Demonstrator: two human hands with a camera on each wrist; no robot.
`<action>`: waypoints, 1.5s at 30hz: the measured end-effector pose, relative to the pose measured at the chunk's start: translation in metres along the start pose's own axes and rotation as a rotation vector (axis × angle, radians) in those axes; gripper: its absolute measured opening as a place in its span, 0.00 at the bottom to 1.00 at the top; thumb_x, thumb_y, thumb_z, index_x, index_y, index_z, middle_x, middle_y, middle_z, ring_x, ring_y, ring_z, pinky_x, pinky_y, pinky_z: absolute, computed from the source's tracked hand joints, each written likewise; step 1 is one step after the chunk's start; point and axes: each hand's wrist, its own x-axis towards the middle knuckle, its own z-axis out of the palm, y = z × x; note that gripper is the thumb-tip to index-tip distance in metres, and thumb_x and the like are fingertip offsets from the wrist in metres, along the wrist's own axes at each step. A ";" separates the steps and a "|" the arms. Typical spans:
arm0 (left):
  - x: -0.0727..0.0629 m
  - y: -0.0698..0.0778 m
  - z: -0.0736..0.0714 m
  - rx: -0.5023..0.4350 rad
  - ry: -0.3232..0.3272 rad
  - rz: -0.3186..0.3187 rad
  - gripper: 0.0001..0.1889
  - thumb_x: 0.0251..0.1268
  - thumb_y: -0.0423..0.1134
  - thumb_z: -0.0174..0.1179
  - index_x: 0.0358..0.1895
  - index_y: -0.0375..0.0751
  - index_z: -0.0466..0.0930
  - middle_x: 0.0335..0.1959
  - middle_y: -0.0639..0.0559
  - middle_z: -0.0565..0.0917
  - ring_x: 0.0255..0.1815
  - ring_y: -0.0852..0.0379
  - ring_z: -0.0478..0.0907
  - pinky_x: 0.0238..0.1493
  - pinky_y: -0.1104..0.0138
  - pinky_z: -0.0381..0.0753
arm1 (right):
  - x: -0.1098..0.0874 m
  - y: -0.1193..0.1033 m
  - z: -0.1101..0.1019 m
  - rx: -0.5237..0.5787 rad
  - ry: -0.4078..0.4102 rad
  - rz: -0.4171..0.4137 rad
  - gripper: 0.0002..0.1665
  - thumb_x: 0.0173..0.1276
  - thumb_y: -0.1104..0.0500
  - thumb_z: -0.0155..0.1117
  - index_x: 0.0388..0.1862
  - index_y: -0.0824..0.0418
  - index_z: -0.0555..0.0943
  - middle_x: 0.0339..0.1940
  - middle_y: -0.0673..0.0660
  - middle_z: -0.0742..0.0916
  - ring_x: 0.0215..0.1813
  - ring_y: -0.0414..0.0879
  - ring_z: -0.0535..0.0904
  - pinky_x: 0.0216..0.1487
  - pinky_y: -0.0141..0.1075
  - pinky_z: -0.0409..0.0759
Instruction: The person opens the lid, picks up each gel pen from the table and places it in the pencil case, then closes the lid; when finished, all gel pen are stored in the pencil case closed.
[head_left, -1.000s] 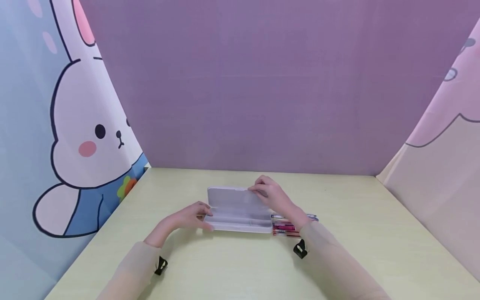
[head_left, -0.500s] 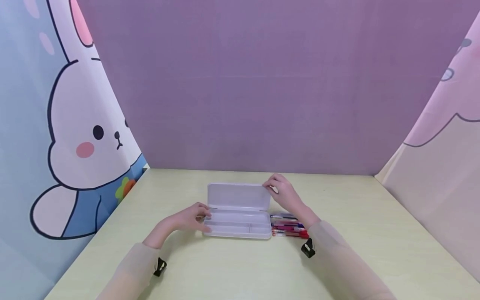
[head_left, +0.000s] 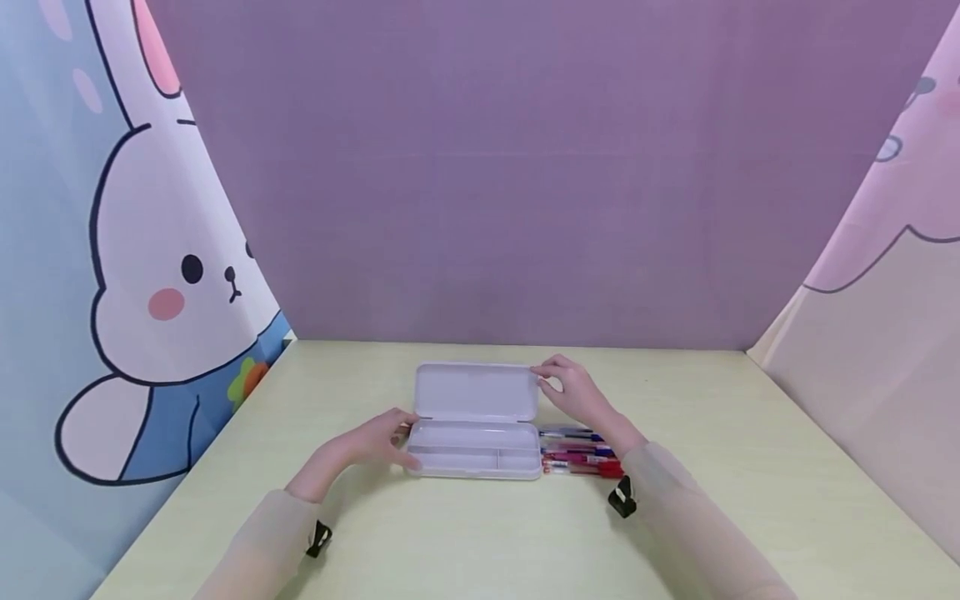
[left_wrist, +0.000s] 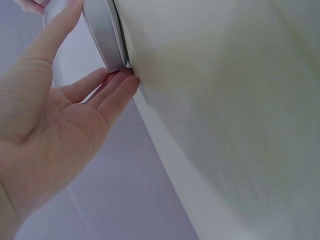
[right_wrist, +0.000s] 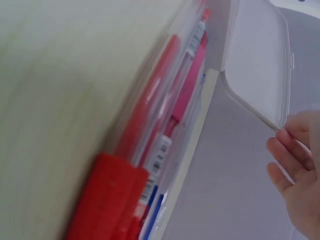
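Note:
A white plastic pencil case [head_left: 453, 475] lies on the table with its lid [head_left: 474, 392] tipped back on the far side. Its base shows bare compartments split by dividers. My left hand [head_left: 375, 439] holds the left end of the base, thumb at the front corner and fingers at the back one; the left wrist view shows the case's end wall [left_wrist: 106, 35] between them. My right hand [head_left: 576, 393] pinches the lid's right far corner, also visible in the right wrist view on the lid [right_wrist: 257, 57]. Several pens [head_left: 577, 458] lie beside the case's right end, partly under my right forearm.
The pens, with red, pink and blue parts [right_wrist: 187, 90], lie in a row close against the case. The pale table [head_left: 450, 542] ends at a purple backdrop [head_left: 480, 183]. Printed cloth with a rabbit [head_left: 172, 250] hangs at the left.
The lid has swung back from half raised to wide open. My right hand has moved right and slightly back along with it. My left hand has stayed at the case's left end.

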 end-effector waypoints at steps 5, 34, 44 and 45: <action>-0.001 -0.003 0.001 0.002 -0.002 -0.013 0.43 0.43 0.44 0.74 0.63 0.28 0.65 0.57 0.38 0.72 0.60 0.39 0.70 0.63 0.51 0.72 | -0.002 0.001 0.003 0.022 -0.069 0.066 0.17 0.66 0.65 0.59 0.53 0.66 0.80 0.46 0.60 0.81 0.50 0.54 0.79 0.51 0.48 0.81; -0.001 0.001 -0.001 -0.061 -0.039 -0.011 0.44 0.46 0.44 0.73 0.65 0.28 0.61 0.63 0.34 0.69 0.64 0.35 0.65 0.66 0.47 0.67 | -0.008 0.006 -0.001 0.028 -0.307 0.162 0.28 0.69 0.60 0.57 0.67 0.65 0.67 0.67 0.64 0.72 0.67 0.60 0.67 0.67 0.54 0.67; -0.004 0.000 -0.005 -0.024 -0.081 0.037 0.44 0.51 0.43 0.70 0.67 0.25 0.57 0.64 0.31 0.66 0.64 0.36 0.65 0.65 0.47 0.67 | -0.015 0.007 -0.016 0.017 -0.261 0.127 0.24 0.68 0.60 0.57 0.63 0.64 0.71 0.62 0.63 0.77 0.64 0.60 0.71 0.65 0.54 0.69; -0.004 0.000 -0.005 -0.020 -0.081 0.037 0.44 0.51 0.43 0.70 0.67 0.25 0.57 0.64 0.31 0.66 0.64 0.36 0.65 0.65 0.47 0.67 | -0.016 0.007 -0.019 0.012 -0.258 0.126 0.24 0.69 0.60 0.57 0.63 0.64 0.72 0.62 0.63 0.77 0.64 0.60 0.71 0.65 0.54 0.69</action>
